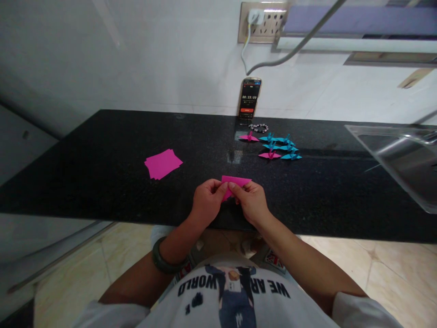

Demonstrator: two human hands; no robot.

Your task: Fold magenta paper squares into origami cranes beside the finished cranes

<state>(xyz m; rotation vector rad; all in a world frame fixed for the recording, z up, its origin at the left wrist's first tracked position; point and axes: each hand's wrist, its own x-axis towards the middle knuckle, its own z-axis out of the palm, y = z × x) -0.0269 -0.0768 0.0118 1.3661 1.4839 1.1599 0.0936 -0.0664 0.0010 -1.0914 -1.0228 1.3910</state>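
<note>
Between my two hands is a folded piece of pink origami paper, held just over the front part of the black counter. My left hand pinches its left side, with the thumb on top. From the other side my right hand grips it, thumb pressed near the left thumb and fingers behind the paper. A loose stack of pink paper sheets lies on the counter to the left. Folded paper cranes, several blue and two pink, stand grouped to the right, beyond my right hand.
A phone showing a running-time display leans upright against the wall, with a beaded bracelet before it. A charging cable hangs near the wall socket. A metal sink is set into the black counter at right.
</note>
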